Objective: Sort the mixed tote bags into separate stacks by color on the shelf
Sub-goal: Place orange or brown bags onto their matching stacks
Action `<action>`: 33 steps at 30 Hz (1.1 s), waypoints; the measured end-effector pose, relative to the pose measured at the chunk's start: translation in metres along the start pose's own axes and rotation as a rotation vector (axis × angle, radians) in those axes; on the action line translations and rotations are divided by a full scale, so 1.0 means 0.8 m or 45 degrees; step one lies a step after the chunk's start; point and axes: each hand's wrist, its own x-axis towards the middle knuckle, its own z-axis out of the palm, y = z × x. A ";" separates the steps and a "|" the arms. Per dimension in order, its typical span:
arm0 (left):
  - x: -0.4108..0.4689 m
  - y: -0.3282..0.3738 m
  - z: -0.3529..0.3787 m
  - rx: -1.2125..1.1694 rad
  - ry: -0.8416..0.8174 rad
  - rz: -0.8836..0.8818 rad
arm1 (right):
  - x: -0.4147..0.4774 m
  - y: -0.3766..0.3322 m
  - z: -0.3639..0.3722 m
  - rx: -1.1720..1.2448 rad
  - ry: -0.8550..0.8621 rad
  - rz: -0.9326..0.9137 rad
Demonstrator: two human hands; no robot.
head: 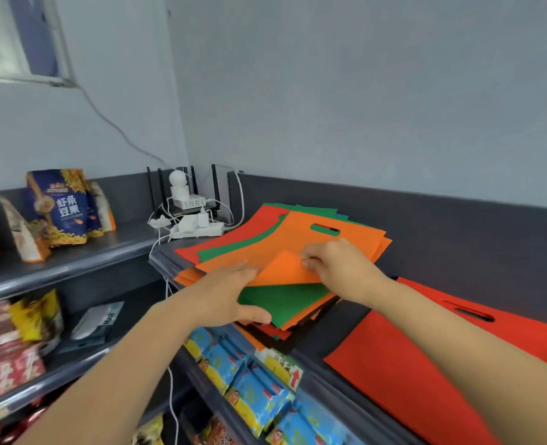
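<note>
The right hand (339,268) pinches the near corner of the top orange tote bag (298,242) between thumb and curled fingers. The corner is folded up and back over the bag, so an orange triangular flap stands just left of the pinch. Beyond the grip the rest of this bag lies flat, with its oval handle cutout on the far side.

Directly under the raised flap, on the near side of the pinch, a green tote bag (285,300) is uncovered. The left hand (233,293) is just left of the pinch, fingers straight and reaching to the edge of the flap, thumb spread along the green bag's near corner. It rests on the bags and grips nothing.

Both bags belong to the mixed pile (188,277), which sits below the hands on the dark grey shelf (349,319). Orange, green and red sheets fan out to the far left of the grip, and black layers show at the pile's near edge under the green bag.

To the right of the grip, apart from the pile, a red tote bag (426,374) lies flat on the same shelf under the right forearm, its handle slot towards the wall.

Beyond and left of the grip, in the corner, stand a router (198,202) with black antennas and a white power strip (201,231). Further left a blue snack bag (63,210) stands on the adjoining shelf. Below the grip, blue snack packets (259,393) fill the shelf level underneath.
</note>
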 end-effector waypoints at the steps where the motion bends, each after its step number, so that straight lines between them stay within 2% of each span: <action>1: 0.007 -0.006 -0.002 -0.025 -0.001 -0.029 | 0.007 0.005 -0.003 0.058 0.088 0.016; 4: 0.023 -0.023 0.000 -0.097 0.068 -0.061 | 0.020 0.015 -0.007 0.170 0.187 0.052; 8: 0.036 -0.029 0.003 0.026 0.253 -0.023 | 0.025 0.021 -0.002 0.210 0.214 0.100; 11: 0.044 -0.034 0.004 0.087 0.335 0.002 | 0.016 0.018 -0.002 0.261 0.332 0.195; 13: 0.050 -0.038 0.006 0.117 0.379 0.037 | 0.008 0.024 -0.001 0.269 0.423 0.415; 15: 0.056 -0.045 0.010 0.147 0.420 0.101 | -0.003 0.030 0.001 0.353 0.406 0.765; 18: 0.058 -0.050 0.012 0.264 0.443 0.225 | -0.025 0.019 0.001 1.000 0.198 1.323; 20: 0.056 -0.048 0.012 0.452 0.422 0.295 | -0.036 0.005 0.001 1.305 0.024 1.430; 22: 0.058 -0.041 0.007 0.533 0.466 0.437 | -0.045 -0.011 0.002 1.380 0.021 1.386; 24: 0.063 -0.029 0.002 0.507 0.615 0.689 | -0.054 -0.024 0.004 1.314 0.167 1.324; 26: 0.066 -0.012 0.002 0.385 0.753 0.841 | -0.069 -0.029 0.002 1.182 0.401 1.322; 30: 0.068 0.029 0.014 0.313 0.716 0.889 | -0.122 -0.032 -0.024 0.675 0.714 1.354; 33: 0.067 0.066 0.032 0.309 0.699 0.939 | -0.181 -0.026 -0.052 0.520 0.898 1.399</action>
